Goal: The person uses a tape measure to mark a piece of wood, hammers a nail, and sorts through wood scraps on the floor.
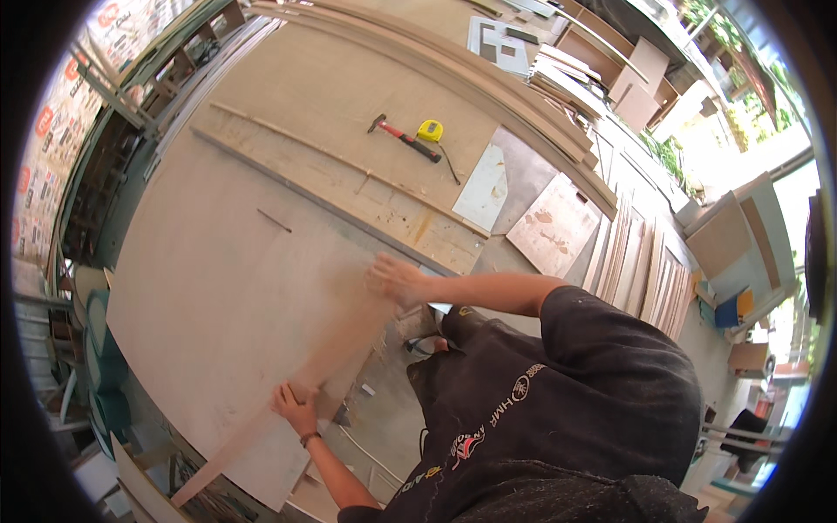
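Head-worn L fisheye cam — faces dn. over pale board (192, 288), near.

Motion smeared the right hand (397, 279), so its grip could not be made out. The thin wooden strip (340, 345) blurred toward that hand, its end there indistinct, while the left hand (295, 408) hid part of it; the dark shirt (567, 392) ran off the lower edge.
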The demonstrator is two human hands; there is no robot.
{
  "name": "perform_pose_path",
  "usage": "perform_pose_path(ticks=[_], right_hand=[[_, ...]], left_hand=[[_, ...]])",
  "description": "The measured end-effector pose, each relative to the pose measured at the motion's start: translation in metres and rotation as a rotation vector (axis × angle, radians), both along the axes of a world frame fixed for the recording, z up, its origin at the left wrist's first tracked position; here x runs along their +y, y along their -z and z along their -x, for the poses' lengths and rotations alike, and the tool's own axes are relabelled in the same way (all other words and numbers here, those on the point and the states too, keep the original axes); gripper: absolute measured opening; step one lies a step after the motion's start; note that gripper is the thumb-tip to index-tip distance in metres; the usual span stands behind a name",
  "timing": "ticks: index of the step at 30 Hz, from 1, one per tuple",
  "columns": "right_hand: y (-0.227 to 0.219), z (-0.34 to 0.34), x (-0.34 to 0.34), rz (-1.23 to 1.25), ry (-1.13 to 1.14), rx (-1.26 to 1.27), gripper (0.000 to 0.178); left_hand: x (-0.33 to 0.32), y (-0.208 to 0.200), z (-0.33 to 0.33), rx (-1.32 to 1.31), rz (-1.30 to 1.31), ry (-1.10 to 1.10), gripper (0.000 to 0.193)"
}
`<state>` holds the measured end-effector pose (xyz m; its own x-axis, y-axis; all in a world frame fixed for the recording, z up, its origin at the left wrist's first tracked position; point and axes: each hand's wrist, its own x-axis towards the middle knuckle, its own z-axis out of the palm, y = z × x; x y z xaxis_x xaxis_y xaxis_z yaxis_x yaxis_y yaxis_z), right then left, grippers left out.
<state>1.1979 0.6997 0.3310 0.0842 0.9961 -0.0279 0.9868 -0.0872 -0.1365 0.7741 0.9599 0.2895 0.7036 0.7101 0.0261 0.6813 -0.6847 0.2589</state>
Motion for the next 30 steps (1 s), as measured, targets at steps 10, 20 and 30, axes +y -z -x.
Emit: perform_pose_path(ticks=[10,20,30], right_hand=[[-0.034,0.011,-0.162,0.207,0.136,0.370,0.071],[-0.051,-0.033,-0.354,0.152,0.347,0.301,0.066],[-0.029,-0.031,-0.622,-0.056,0.734,0.365,0.064]], left_hand=[[-0.100,-0.045,-0.040,-0.062,-0.052,0.329,0.094],[-0.206,-0.057,-0.178,0.020,0.077,0.729,0.076],[-0.415,-0.121,-0.351,0.208,0.072,1.113,0.068]])
